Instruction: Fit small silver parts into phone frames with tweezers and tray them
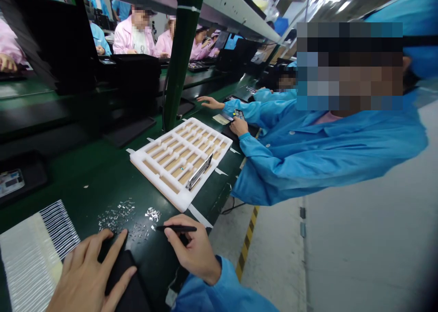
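My right hand [193, 248] grips slim black tweezers [178, 228] between thumb and fingers. A small silver piece shows at their tip, beside a little heap of shiny metal pieces [152, 214] on the green table. My left hand [87, 271] rests with fingers spread over a black tray [128, 284]; its fingertips reach the edge of a scatter of tiny metal parts [118, 214]. Left of that hand lies a sheet with rows of thin white strips [59, 225], partly covered by a pale film.
Ahead stands a white foam slotted tray [155, 154], with a phone-like frame [199, 173] upright in one slot. A co-worker in blue [290, 148] sits at right, handling a small device. A green post [181, 56] rises behind the tray; a black tray [20, 179] lies at left.
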The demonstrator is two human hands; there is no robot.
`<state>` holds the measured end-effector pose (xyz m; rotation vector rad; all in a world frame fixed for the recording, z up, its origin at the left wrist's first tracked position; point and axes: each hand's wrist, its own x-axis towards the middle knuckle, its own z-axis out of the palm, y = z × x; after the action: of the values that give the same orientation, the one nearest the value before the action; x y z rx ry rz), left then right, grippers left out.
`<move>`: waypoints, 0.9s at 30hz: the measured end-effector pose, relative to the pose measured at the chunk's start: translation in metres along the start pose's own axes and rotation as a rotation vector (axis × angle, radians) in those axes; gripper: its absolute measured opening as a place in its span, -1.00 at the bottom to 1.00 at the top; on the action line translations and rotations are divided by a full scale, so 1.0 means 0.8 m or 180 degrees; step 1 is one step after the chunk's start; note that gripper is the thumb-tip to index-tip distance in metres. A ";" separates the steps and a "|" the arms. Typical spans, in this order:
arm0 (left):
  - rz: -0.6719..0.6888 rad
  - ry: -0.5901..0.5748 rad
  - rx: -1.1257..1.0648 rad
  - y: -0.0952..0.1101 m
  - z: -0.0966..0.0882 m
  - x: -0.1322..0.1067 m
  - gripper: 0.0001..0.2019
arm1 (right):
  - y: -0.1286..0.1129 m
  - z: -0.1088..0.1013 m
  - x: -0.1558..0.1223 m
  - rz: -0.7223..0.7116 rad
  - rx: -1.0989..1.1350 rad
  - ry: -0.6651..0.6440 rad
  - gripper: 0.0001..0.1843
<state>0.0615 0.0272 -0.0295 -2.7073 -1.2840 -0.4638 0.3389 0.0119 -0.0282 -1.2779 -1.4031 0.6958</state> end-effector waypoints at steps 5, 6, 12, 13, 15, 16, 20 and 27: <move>0.0030 -0.0005 0.0000 0.000 0.000 -0.001 -0.37 | -0.003 0.000 0.001 -0.0024 -0.0073 -0.0059 -0.85; 0.0035 0.0001 0.0002 0.000 0.000 0.000 -0.37 | -0.004 0.000 0.001 -0.0036 -0.0065 -0.0069 -0.85; 0.0050 0.0051 -0.0025 0.000 -0.004 0.002 -0.39 | -0.006 0.000 -0.001 -0.0138 -0.0037 -0.0211 -0.86; 0.0053 0.0053 -0.0028 0.000 -0.005 0.002 -0.39 | -0.005 0.000 -0.001 -0.0151 -0.0026 -0.0229 -0.86; 0.0062 0.0056 -0.0027 0.000 -0.005 0.002 -0.39 | -0.004 0.000 -0.001 -0.0170 -0.0012 -0.0220 -0.85; 0.0067 0.0063 -0.0026 0.000 -0.005 0.001 -0.39 | -0.004 0.000 -0.001 -0.0180 -0.0010 -0.0194 -0.86; 0.0047 0.0074 -0.0048 0.000 -0.003 0.001 -0.39 | -0.003 0.001 0.000 -0.0196 -0.0016 -0.0128 -0.86; -0.0043 0.0021 -0.0052 0.000 -0.002 0.000 -0.41 | -0.007 0.000 0.000 -0.0130 -0.0044 -0.0327 -0.86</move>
<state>0.0608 0.0267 -0.0280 -2.7097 -1.3035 -0.4864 0.3375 0.0104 -0.0233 -1.2354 -1.5157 0.7339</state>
